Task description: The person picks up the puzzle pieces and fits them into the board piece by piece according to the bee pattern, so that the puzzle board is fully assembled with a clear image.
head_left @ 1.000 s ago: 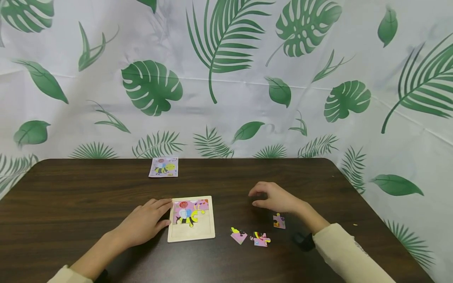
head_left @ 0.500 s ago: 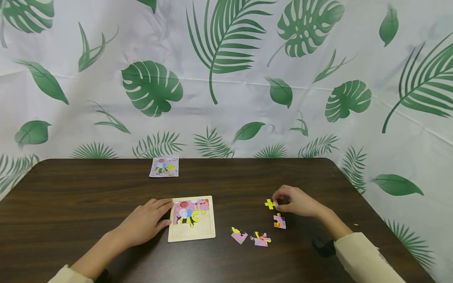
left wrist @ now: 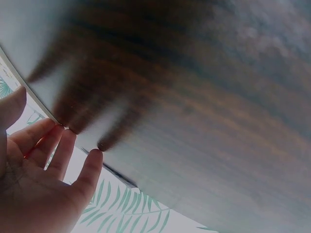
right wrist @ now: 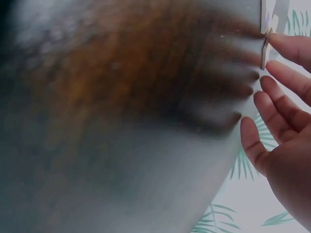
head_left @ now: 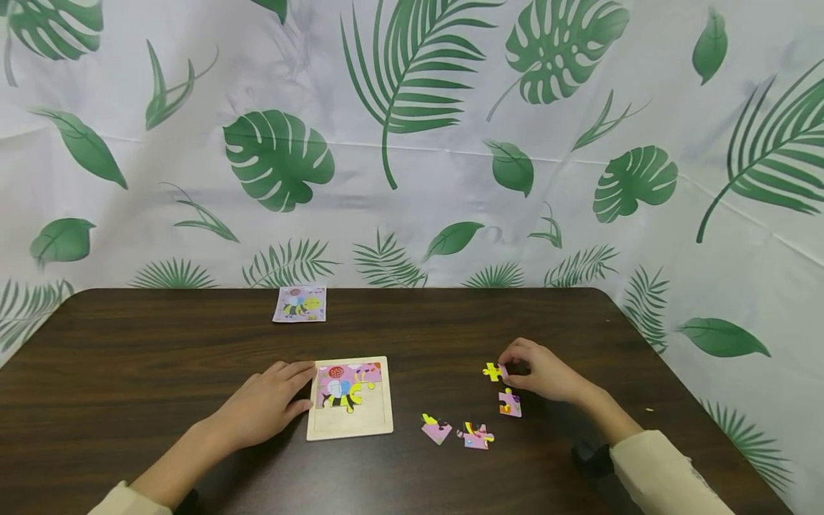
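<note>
In the head view my left hand (head_left: 267, 400) lies with its fingers extended, the fingertips and thumb at the left edge of a wooden puzzle tray (head_left: 350, 427). Joined pieces showing part of a bee fill the tray's upper part; bare wood shows below. My right hand (head_left: 543, 368) pinches a yellow and pink puzzle piece (head_left: 493, 371) by its right side, between thumb and index finger, at the tabletop. In the right wrist view, the thumb and index finger of the right hand (right wrist: 286, 116) meet the piece's thin edge. The left wrist view shows the left hand (left wrist: 53, 170) with straight fingers touching the table.
Below the right hand lies a pink puzzle piece (head_left: 510, 403) with an orange spot. Two more pieces, a yellow-tipped pink piece (head_left: 436, 430) and a rainbow piece (head_left: 476, 436), lie nearer me. A bee picture card (head_left: 300, 305) rests near the back edge of the dark wooden table (head_left: 412, 329).
My right hand has moved right from above the table and now holds the yellow and pink puzzle piece, above the orange-spotted one. The left hand has stayed at the tray.
</note>
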`<action>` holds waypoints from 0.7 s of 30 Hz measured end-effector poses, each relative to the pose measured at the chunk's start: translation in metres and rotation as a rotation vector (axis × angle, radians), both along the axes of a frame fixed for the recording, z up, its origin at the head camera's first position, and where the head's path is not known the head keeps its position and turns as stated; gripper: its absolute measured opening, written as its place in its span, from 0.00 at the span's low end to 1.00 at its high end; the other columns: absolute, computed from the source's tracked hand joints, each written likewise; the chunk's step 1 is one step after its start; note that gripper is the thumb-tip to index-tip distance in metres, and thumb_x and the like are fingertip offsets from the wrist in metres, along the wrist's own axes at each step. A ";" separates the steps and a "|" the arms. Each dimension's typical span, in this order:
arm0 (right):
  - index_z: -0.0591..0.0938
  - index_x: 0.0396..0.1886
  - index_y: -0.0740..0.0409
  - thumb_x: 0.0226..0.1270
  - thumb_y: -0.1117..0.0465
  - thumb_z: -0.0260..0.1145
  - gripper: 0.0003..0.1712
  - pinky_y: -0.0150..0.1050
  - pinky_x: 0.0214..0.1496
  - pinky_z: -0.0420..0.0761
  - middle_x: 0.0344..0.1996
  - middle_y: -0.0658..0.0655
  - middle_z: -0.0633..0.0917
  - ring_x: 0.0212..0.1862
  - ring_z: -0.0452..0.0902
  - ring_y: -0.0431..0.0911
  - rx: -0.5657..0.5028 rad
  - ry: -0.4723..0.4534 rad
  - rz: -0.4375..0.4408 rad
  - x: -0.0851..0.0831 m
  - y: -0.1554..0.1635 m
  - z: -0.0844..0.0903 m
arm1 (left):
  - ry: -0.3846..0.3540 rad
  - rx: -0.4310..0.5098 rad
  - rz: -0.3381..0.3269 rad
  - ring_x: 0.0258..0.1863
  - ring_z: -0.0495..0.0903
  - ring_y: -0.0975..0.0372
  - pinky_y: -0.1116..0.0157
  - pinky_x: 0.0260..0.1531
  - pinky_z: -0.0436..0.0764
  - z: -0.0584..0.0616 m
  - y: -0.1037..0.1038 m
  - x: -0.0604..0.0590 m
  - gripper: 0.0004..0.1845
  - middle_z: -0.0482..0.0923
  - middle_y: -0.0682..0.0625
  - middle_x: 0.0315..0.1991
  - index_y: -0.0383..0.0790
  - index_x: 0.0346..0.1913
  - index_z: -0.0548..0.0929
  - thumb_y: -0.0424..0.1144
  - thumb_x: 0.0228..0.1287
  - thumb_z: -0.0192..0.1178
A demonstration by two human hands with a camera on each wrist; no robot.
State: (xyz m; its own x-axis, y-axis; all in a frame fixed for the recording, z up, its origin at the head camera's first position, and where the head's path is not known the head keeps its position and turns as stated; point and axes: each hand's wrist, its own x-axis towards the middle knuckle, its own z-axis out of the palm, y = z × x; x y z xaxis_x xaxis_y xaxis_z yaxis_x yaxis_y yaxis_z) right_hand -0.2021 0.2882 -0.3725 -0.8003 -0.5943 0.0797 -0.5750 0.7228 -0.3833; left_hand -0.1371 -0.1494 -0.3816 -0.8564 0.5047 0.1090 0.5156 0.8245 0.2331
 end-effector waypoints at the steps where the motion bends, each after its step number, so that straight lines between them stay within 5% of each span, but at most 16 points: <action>1: 0.80 0.37 0.58 0.55 0.63 0.68 0.10 0.43 0.42 0.74 0.38 0.51 0.76 0.40 0.73 0.47 0.002 0.004 -0.002 0.000 0.000 0.000 | 0.001 -0.001 0.000 0.52 0.70 0.49 0.47 0.40 0.72 0.000 0.000 0.000 0.25 0.71 0.42 0.56 0.33 0.57 0.74 0.44 0.60 0.60; 21: 0.80 0.36 0.57 0.57 0.64 0.67 0.07 0.45 0.44 0.73 0.37 0.50 0.75 0.41 0.70 0.46 0.042 0.051 0.021 0.003 -0.001 -0.004 | 0.020 -0.008 0.003 0.51 0.71 0.50 0.48 0.40 0.72 -0.002 0.001 0.002 0.25 0.72 0.42 0.55 0.32 0.56 0.75 0.43 0.59 0.60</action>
